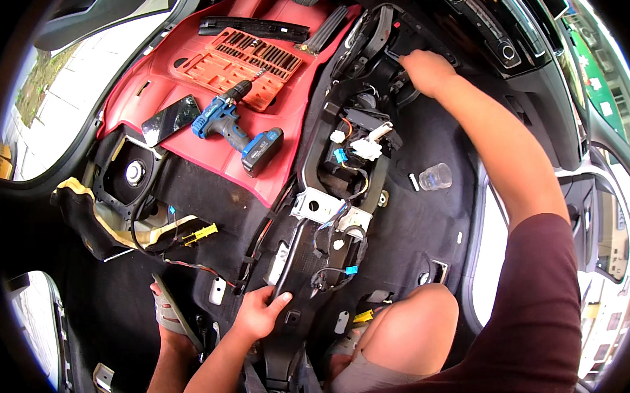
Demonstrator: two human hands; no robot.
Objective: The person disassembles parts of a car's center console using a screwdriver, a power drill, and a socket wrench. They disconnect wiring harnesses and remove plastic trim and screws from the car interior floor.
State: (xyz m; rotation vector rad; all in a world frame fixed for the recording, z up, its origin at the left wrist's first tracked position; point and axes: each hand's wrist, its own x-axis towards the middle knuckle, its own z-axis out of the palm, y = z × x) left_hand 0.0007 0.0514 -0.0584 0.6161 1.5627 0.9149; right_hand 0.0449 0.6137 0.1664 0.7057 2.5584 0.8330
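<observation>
My left hand grips the edge of the black centre-console frame, beside a black tube and loose wiring. My right hand reaches to the front of the console, fingers closed on a slim dark item that I cannot make out. Between them lie the exposed console wiring, white and blue connectors and a silver metal bracket.
A red mat holds an orange bit case, blue cordless drill, phone and black trim strip. Left is a speaker housing; right, a clear cup beside the dashboard. My legs are below.
</observation>
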